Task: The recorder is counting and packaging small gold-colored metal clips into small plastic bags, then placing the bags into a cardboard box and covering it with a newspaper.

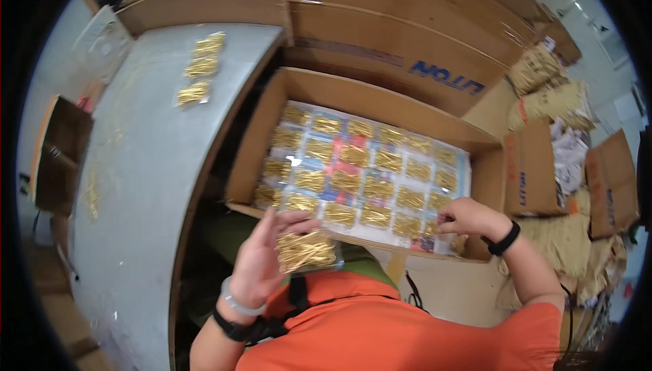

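Observation:
My left hand (pixel 255 262) is closed on a clear packet of thin gold-coloured sticks (pixel 307 251), held in front of the near edge of an open cardboard box (pixel 387 104). Inside the box, rows of similar gold packets (pixel 345 181) lie flat on a sheet with coloured print. Over the box's near right corner is my right hand (pixel 470 218), its fingers drawn together beside a packet at the end of the nearest row. Whatever those fingertips pinch, if anything, is hidden.
To the left stands a grey table (pixel 142 201) with gold packets (pixel 204 56) near its far end and loose gold bits (pixel 92 191). A large cardboard panel (pixel 401 38) rises behind the box. On the right are an opened carton (pixel 535 167) and tan sacks (pixel 553 104).

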`<act>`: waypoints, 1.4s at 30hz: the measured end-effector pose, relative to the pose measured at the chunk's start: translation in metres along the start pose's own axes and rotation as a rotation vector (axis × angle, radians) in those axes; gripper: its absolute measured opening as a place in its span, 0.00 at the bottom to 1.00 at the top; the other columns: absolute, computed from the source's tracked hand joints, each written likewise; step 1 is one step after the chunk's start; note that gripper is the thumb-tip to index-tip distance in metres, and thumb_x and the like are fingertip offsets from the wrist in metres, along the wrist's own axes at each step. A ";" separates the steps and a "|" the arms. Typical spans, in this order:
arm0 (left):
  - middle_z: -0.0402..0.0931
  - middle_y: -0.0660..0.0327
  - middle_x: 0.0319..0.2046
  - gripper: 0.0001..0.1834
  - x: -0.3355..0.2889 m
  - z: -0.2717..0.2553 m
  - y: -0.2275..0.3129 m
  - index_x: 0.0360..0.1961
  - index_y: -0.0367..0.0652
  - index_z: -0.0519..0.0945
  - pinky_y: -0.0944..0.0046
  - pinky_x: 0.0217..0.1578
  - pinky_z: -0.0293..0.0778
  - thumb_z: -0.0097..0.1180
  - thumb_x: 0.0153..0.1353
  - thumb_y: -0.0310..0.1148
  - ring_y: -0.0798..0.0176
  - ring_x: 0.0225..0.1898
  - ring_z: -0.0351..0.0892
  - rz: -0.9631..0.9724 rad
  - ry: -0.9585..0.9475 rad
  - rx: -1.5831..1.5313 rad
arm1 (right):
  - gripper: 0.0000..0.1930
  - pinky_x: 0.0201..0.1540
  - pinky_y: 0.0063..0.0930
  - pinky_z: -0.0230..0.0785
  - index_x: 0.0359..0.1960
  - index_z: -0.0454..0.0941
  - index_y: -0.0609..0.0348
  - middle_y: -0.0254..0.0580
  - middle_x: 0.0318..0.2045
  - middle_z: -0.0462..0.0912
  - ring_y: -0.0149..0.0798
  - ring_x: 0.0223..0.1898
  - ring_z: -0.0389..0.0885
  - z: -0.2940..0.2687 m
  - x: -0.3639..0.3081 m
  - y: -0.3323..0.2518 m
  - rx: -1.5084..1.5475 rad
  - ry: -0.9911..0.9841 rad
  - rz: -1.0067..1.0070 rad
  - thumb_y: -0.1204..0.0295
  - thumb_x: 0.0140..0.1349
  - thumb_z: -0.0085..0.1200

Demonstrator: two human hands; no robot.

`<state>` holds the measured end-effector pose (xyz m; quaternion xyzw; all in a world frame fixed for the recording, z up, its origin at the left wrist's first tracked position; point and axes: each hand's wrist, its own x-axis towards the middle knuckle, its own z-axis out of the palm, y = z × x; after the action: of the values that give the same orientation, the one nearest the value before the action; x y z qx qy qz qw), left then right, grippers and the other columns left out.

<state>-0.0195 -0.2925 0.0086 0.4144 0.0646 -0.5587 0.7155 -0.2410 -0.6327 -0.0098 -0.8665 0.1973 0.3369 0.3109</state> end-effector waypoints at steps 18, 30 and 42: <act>0.68 0.50 0.61 0.37 0.041 0.003 -0.029 0.63 0.35 0.68 0.51 0.64 0.67 0.28 0.76 0.59 0.55 0.61 0.70 0.292 -0.017 0.001 | 0.10 0.39 0.26 0.82 0.43 0.79 0.60 0.35 0.36 0.81 0.28 0.37 0.82 0.007 0.082 -0.153 1.004 -0.009 -0.206 0.67 0.69 0.57; 0.74 0.53 0.55 0.31 -0.009 -0.058 -0.022 0.58 0.39 0.73 0.48 0.58 0.71 0.37 0.75 0.57 0.51 0.56 0.74 0.302 0.110 0.059 | 0.04 0.38 0.27 0.72 0.37 0.79 0.62 0.33 0.30 0.81 0.28 0.34 0.77 -0.083 0.028 0.069 0.201 0.272 -0.029 0.75 0.63 0.59; 0.77 0.50 0.47 0.29 -0.040 -0.072 -0.024 0.53 0.36 0.74 0.50 0.53 0.75 0.33 0.77 0.53 0.52 0.49 0.77 0.361 0.218 -0.017 | 0.06 0.40 0.40 0.72 0.33 0.81 0.58 0.48 0.31 0.85 0.51 0.36 0.82 -0.042 0.047 0.177 -0.221 0.250 0.030 0.72 0.55 0.63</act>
<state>-0.0278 -0.2150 -0.0285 0.4710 0.0711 -0.3730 0.7962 -0.2870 -0.7962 -0.0907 -0.9275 0.2093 0.2508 0.1817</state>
